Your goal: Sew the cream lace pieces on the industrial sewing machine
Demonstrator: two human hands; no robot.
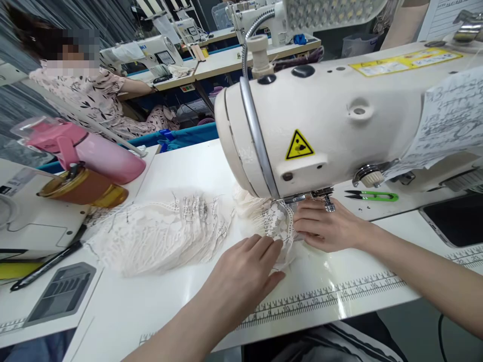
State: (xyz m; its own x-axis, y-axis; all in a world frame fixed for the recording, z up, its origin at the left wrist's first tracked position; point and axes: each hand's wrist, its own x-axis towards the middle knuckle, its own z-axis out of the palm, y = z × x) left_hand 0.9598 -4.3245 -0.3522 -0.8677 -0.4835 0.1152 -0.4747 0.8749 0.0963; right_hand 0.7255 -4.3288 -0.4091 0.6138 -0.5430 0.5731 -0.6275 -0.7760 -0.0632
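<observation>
A piece of cream lace fabric (277, 221) lies under the needle area of the white sewing machine (332, 120). My left hand (249, 271) rests on the lace's near left edge, fingers bent and pressed down on it. Close to the presser foot, my right hand (328, 223) has its fingers together on the lace's right edge; its fingertips are partly hidden by the machine's lower parts. To the left lies a gathered heap of the same cream lace (162, 231), with dark thread ends along it.
Green thread snips (372, 195) and a phone (456, 216) lie on the right. A pink bottle (94, 151), an amber cup (83, 188) and a black pen (47, 265) are at left. A printed ruler (324, 294) runs along the front edge. Another person (90, 95) sits beyond.
</observation>
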